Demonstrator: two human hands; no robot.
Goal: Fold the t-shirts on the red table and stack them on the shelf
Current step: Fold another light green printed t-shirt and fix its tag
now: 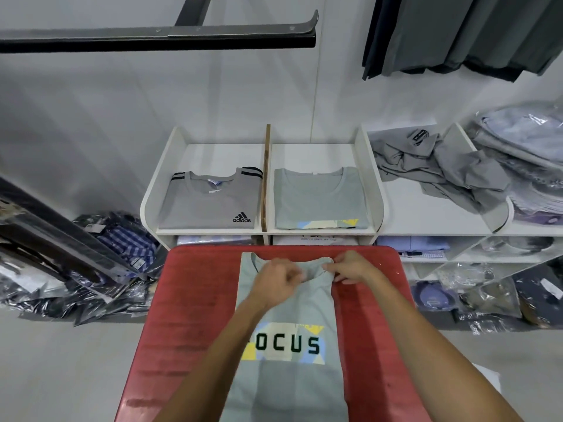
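Soft, even indoor light fills the scene, cool and slightly dull, with only faint shadows under the forearms on the red table point(189, 315). Plastic-wrapped packs point(100, 287) on the floor throw small glints of glare. The wide lens bends the dark rail point(152, 41) and shelf point(370, 190) edges near the borders, and fine detail looks smeared and soft.

Two hands, left hand point(278, 277) and right hand point(353, 268), and one pale green t-shirt point(289, 315) on one red table point(182, 300). One white shelf point(370, 190) has two folded t-shirts on top: one grey adidas t-shirt point(210, 202) and one green t-shirt point(320, 197). One crumpled grey garment point(435, 169) lies to the right. The bagged shirts are too many to count.
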